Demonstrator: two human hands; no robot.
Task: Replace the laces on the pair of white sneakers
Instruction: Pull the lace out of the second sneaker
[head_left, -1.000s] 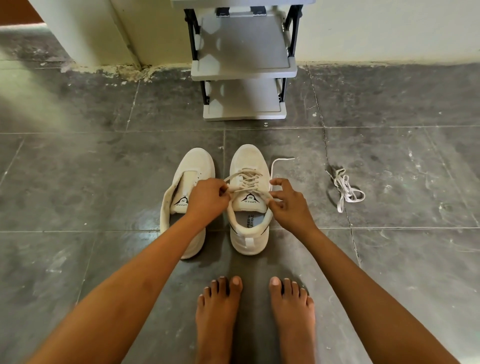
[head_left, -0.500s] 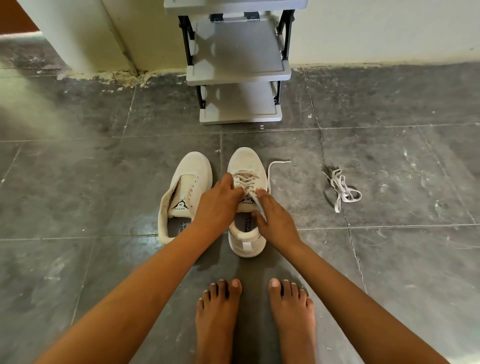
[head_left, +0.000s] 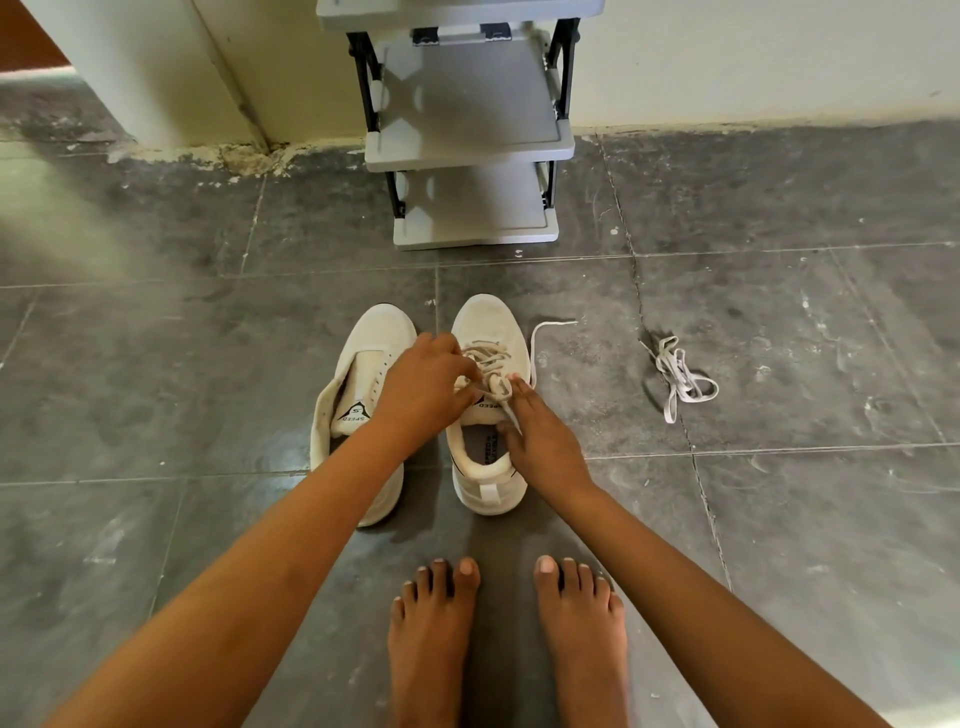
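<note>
Laced sneaker (head_left: 485, 322) nearly done, left hand (head_left: 426, 387) and right hand (head_left: 543, 441) both pinching its lace (head_left: 491, 356); other sneaker (head_left: 379, 332) bare, loose lace (head_left: 680, 379) waiting on the floor.

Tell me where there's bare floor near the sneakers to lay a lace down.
Bare tile: left of the laceless sneaker; between the laced sneaker and the loose lace bundle; between both sneakers and the shelf rack. Crowded: over the laced sneaker, where left hand and right hand work its lace.
</note>
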